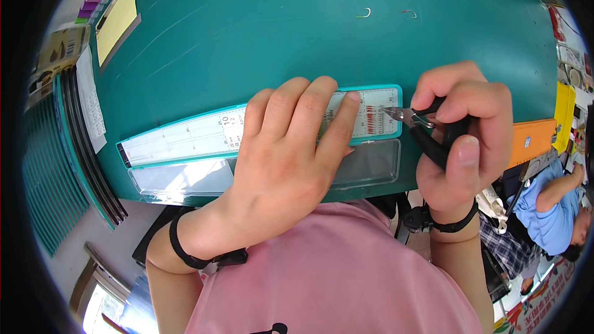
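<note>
My left hand (pixel 281 142) lies flat across a long teal rig case (pixel 167 142), fingers stretched out, covering its middle. The case is open, and its clear lid (pixel 371 164) rests on the near side. Inside is a white card with a printed scale. Near its right end sits a row of small red-marked pieces (pixel 375 120), likely tied fish hooks. My right hand (pixel 473 130) is closed around black-handled pliers (pixel 402 114), whose tips point left at that row. Whether the tips touch a piece I cannot tell.
Fish hooks (pixel 364 13) lie apart on the green table (pixel 235 31) beyond the case. A yellow pad (pixel 117 21) is at the far left, and an orange strip (pixel 532 142) at the right edge. Another person in a blue shirt (pixel 547 195) sits at the right.
</note>
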Demonstrator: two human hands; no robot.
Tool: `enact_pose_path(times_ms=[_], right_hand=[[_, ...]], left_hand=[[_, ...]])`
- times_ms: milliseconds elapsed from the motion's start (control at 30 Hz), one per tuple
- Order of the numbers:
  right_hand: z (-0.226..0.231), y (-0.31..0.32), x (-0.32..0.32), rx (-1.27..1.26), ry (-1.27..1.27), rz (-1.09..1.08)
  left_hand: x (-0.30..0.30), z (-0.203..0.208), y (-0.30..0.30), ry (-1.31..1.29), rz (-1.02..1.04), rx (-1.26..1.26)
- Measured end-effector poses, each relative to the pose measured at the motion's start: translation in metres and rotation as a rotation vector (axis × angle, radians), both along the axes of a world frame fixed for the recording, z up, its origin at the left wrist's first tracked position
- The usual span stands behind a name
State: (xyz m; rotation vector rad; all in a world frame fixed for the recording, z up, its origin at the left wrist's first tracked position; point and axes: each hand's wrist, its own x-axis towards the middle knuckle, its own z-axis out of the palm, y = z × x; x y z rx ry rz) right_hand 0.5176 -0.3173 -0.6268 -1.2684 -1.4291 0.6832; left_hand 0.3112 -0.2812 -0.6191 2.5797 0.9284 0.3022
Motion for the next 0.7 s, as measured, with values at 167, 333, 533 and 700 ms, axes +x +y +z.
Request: enact_pose_path(times_ms=[167, 333, 533, 700], right_hand=[[-0.001, 0.004, -0.001, 0.011, -0.023, 0.031], [-0.017, 0.016, 0.003, 0.24, -0.001, 0.105], [-0.002, 0.003, 0.024, 0.093, 0.445, -0.12], [0.02, 0.001, 0.038, 0.11, 0.436, -0.066]], left_hand=[[0.001, -0.002, 0.002, -0.008, -0.004, -0.003], [-0.002, 0.0, 0.003, -0.015, -0.004, 0.022], [0.01, -0.009, 0.003, -0.137, -0.015, 0.086], [-0.037, 0.024, 0.019, -0.058, 0.156, -0.018]])
